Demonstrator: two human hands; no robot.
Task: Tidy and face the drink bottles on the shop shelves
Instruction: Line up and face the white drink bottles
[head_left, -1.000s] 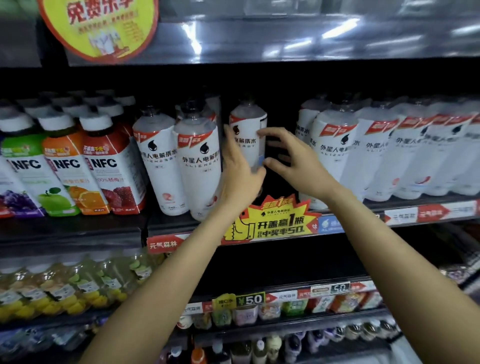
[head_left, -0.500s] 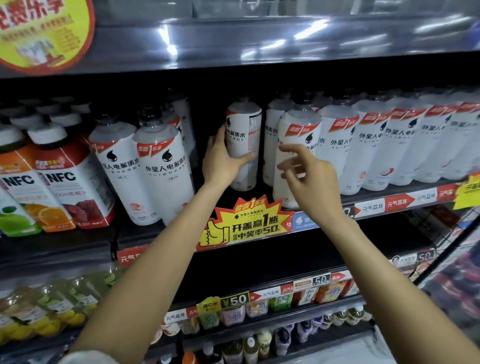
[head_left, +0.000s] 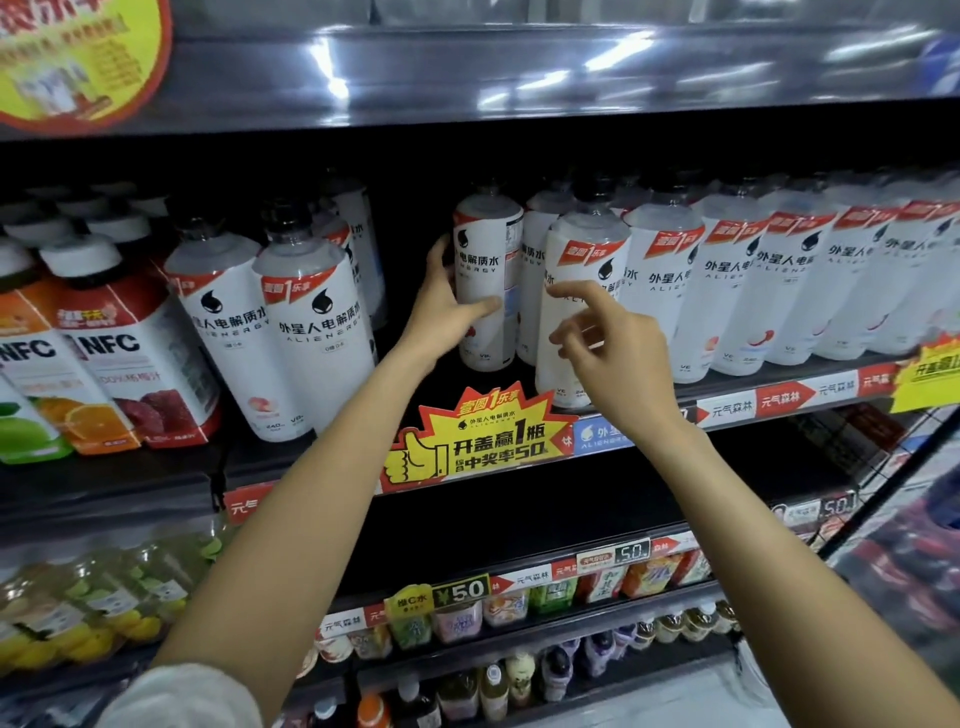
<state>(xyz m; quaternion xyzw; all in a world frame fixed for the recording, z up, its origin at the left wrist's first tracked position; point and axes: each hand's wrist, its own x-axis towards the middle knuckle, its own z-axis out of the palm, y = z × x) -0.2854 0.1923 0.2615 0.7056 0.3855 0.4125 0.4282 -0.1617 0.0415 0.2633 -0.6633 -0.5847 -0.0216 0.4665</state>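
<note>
With the left hand (head_left: 441, 312) gripping a white bottle (head_left: 488, 280) set far back on the shelf (head_left: 727, 387) and the right hand (head_left: 618, 358) hovering released, careless turning could topple the near-right neighbour bottle (head_left: 576, 291).

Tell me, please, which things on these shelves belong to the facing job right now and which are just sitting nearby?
In the job:
- white Alienergy bottle, gripped by the left hand
- front Alienergy bottle beside it, with the right hand open in front
- Alienergy row to the right

Just nearby:
- NFC juice bottles
- yellow promo tag
- small bottles on the lower shelf
</note>
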